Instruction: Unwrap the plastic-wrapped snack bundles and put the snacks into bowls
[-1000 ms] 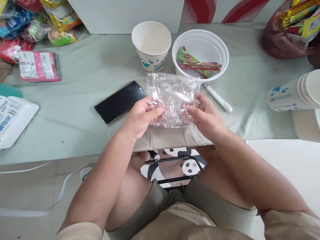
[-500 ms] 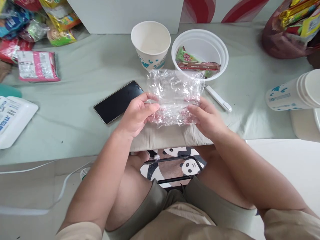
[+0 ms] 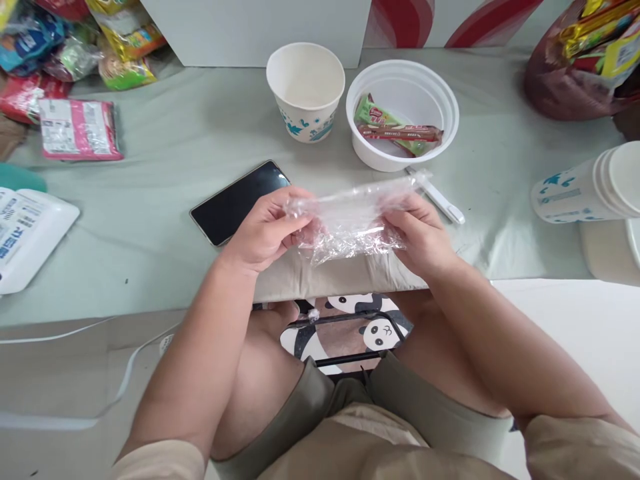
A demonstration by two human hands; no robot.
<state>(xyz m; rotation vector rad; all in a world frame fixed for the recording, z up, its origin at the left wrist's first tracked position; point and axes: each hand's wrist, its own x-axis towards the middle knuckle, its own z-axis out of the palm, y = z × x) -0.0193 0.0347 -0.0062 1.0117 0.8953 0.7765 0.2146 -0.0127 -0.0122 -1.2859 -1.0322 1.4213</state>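
Observation:
A crinkled clear plastic bag (image 3: pixel 350 223) is stretched between my two hands above the table's front edge. My left hand (image 3: pixel 270 227) pinches its left side, thumb on top. On the right side, my right hand (image 3: pixel 419 230) grips it the same way, and some fingers show blurred through the film. A black phone (image 3: pixel 240 203) lies flat just beyond my left hand. Behind my right hand is a white utility knife or similar slim tool (image 3: pixel 440 200), partly covered by the bag. Farther back stand a paper cup (image 3: pixel 306 93) and a white plastic bowl (image 3: pixel 453 127) holding several wrapped snack bars (image 3: pixel 400 131).
Snack packets (image 3: pixel 127 43) pile up at the back left, near a pink-and-white pack (image 3: pixel 80 130). A white labelled package (image 3: pixel 37 227) sits at the left edge. Stacked paper cups (image 3: pixel 575 190) lie on the right, below a dark red container (image 3: pixel 545 83) of snacks.
The plastic bag's upper part has folded down toward me and no longer overlaps the bowl. Both hands keep their hold, and my left hand has shifted slightly left.

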